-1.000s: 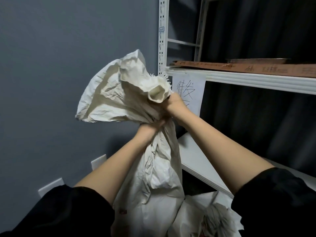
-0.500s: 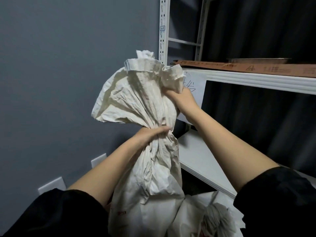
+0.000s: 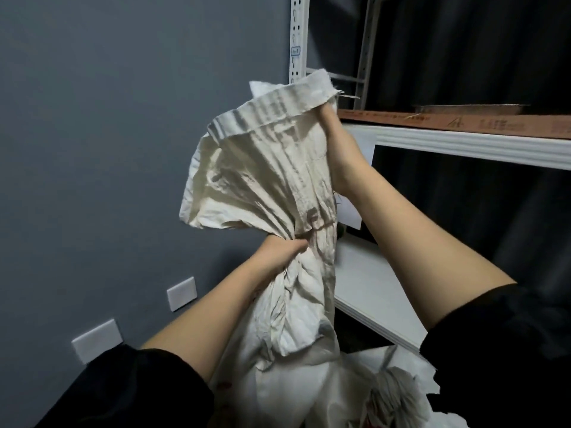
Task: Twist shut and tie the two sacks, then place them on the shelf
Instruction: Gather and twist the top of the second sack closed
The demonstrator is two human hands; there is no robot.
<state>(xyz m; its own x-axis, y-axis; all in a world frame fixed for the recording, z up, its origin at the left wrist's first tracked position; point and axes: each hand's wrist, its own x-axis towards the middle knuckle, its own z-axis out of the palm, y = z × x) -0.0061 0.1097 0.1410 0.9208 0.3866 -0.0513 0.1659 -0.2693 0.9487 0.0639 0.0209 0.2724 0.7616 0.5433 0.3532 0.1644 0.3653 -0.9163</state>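
A cream woven sack (image 3: 262,180) stands upright in front of me, its loose top fanned out above a gathered neck. My left hand (image 3: 279,251) is closed around that neck from the left. Higher up, my right hand (image 3: 335,143) grips the sack's open hem at its right edge; its fingers are hidden behind the fabric. A second sack (image 3: 389,393) lies low at the bottom right, its mouth bunched and frayed. The white metal shelf (image 3: 367,285) is just right of the sack, with an upper shelf level (image 3: 463,143) above it.
A grey wall with two white wall plates (image 3: 182,293) fills the left. The shelf's perforated white upright (image 3: 298,38) rises behind the sack. A brown cardboard sheet (image 3: 448,120) lies on the upper level. A paper label (image 3: 350,211) hangs under it. Dark curtain behind.
My right hand has risen along the sack's top, pulling the crumpled mouth up and out into a flat fan. My left hand has kept its grip on the neck.
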